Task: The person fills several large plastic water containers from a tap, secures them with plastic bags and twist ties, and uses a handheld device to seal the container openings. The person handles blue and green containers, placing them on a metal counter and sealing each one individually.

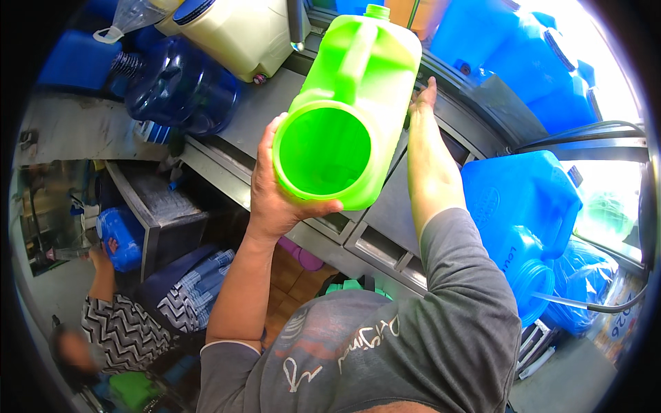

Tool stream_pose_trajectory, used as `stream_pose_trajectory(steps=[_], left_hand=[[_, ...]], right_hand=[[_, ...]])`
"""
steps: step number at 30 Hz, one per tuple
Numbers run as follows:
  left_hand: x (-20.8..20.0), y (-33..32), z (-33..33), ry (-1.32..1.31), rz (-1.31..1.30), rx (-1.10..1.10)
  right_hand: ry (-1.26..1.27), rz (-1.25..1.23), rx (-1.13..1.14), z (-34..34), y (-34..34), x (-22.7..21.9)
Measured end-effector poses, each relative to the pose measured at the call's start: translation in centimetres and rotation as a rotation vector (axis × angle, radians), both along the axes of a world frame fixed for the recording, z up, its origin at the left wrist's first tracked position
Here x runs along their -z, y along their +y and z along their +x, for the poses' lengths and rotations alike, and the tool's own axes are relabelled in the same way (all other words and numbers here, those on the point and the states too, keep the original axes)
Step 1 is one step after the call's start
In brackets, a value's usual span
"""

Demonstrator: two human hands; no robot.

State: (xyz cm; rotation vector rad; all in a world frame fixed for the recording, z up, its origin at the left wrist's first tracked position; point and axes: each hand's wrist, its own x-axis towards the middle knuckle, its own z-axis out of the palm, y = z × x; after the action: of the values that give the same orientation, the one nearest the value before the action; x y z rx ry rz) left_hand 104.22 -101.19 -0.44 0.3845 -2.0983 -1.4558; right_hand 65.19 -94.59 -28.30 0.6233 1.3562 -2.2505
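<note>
A bright green plastic jug with a moulded handle, a small neck at its far end and a wide round mouth facing me is held up above the metal counter. My left hand grips the near rim of that mouth, thumb along its lower edge and fingers up its left side. The inside looks translucent green. Beside the jug's right side is my right hand, with visible fingers stretched out. Part of this hand is hidden behind the jug, so I cannot tell whether it touches it.
Left of the jug lie a dark blue water bottle and a cream container. A blue jug stands close to my right arm, near a grey hose. Another person at lower left touches a blue container.
</note>
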Motion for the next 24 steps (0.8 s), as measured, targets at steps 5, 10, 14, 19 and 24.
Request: stream_pose_trajectory(steps=[5,10,14,19,24], left_hand=[[0.3,-0.1,0.3,-0.012,-0.069,0.010],[0.4,-0.3,0.4,-0.039,-0.082,-0.048],[0.2,-0.4,0.5,-0.039,-0.131,-0.052],[0.0,-0.6,0.6,-0.025,-0.095,-0.020],[-0.2,-0.1,1.0,-0.024,-0.276,-0.113]], right_hand=[[0.116,0.029,-0.043,-2.0,-1.8,1.1],[0.251,0.168,-0.211,-3.3,-2.6,2.2],[0.311,0.123,-0.288,-1.9,-2.2,-0.9],[0.422,0.066,-0.191,8.3,2.0,-11.4],[0.809,-0.005,-0.294,22.8,5.1,-19.2]])
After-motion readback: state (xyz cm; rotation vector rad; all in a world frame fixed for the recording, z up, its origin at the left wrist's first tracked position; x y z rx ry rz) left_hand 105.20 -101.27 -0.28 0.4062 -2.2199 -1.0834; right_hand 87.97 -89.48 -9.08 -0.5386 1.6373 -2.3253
